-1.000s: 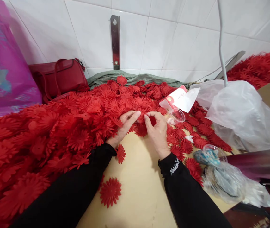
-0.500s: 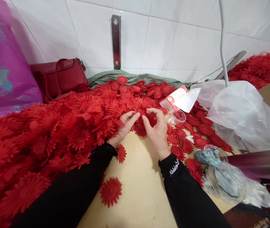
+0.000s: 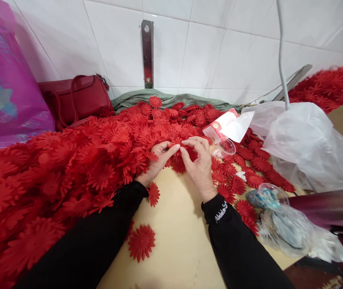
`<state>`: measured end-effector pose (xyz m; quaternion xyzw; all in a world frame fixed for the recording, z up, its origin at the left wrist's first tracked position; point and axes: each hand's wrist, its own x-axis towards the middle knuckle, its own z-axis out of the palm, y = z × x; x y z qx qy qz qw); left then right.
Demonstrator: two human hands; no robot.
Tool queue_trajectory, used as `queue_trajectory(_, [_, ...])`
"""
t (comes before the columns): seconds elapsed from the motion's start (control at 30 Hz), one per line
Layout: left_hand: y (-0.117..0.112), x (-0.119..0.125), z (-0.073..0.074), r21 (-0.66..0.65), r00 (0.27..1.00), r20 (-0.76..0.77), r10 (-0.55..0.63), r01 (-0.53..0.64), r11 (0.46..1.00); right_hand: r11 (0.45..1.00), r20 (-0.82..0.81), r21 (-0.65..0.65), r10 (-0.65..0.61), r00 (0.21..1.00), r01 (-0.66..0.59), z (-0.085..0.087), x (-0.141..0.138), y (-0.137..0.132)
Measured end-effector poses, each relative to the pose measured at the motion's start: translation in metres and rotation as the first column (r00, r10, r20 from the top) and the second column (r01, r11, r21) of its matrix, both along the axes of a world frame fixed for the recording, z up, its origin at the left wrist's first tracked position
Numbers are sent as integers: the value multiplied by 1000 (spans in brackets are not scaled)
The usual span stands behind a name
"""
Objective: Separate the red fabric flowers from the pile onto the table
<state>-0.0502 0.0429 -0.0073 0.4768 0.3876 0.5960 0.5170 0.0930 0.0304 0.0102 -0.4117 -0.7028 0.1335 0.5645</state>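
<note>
Both hands meet at the front of a big heap of red artificial flower pieces [image 3: 78, 160]. My left hand [image 3: 158, 162] is closed in a pinch on one red flower piece [image 3: 176, 142], which blends with the pile behind it. Against the right side of that piece, my right hand [image 3: 200, 166] has its thumb and forefinger brought close together, gripping its edge. Thumb tips of the two hands nearly touch. A single flower piece [image 3: 141, 243] lies flat on the pale tabletop [image 3: 176, 224], and another [image 3: 153, 194] sits by my left cuff.
A red handbag [image 3: 81, 100] and a purple bag [image 3: 9, 88] stand at the left. To the right are an opened packet [image 3: 227, 124], a clear plastic cup [image 3: 226, 147], white plastic sheeting [image 3: 301, 136] and a bag of odds and ends [image 3: 288, 230]. A tiled wall [image 3: 111, 40] rises behind.
My right thumb and fingers have moved left and closed onto the flower piece at my left fingertips. The gap between the hands has narrowed.
</note>
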Motion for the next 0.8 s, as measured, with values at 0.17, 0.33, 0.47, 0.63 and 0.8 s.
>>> queue_trajectory(0.17, [0,0,-1,4,1000,-12,18,-18,1000,999,-42,-35,22,999,-24,-5,2,4])
queue_trajectory(0.33, [4,-2,-6,62,996,-81,-40,45,997,976,-204,-164,105,973,-139,-7,1,5])
queue_trajectory(0.47, [6,-2,-10,55,998,-61,-26,30,998,977,-261,-191,43,964,-95,-4,4,6])
queue_trajectory(0.63, [9,-4,-12,131,996,-35,76,-71,989,987,-124,-139,-103,987,85,-7,17,11])
queue_trajectory(0.8, [9,-4,-13,139,997,20,81,-83,987,975,87,63,-219,972,214,-9,19,11])
